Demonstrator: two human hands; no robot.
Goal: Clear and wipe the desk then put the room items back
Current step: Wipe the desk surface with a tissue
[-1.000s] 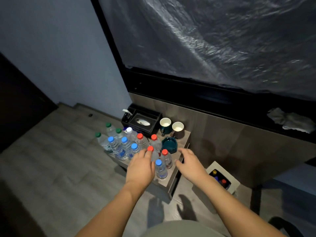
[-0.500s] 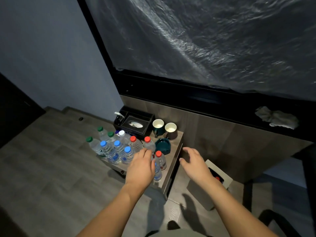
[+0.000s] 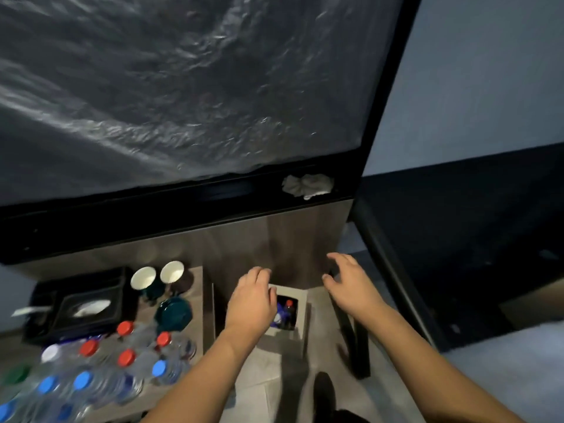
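Both hands out front, holding nothing: left hand [image 3: 251, 303] over the white box [image 3: 293, 312] on the floor, fingers loosely curled, right hand [image 3: 351, 285] with fingers spread. Crumpled pale cloth [image 3: 307, 185] sits well beyond them on the dark ledge [image 3: 183, 203]; blurred bottles [image 3: 122, 361] crowd the desk [image 3: 198, 288].

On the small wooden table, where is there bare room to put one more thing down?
Bare wood shows along the right edge of the small wooden side table, right of the dark teal saucer. The front left is crowded with clear plastic water bottles; the black tissue tray and two white-lined mugs fill the back.
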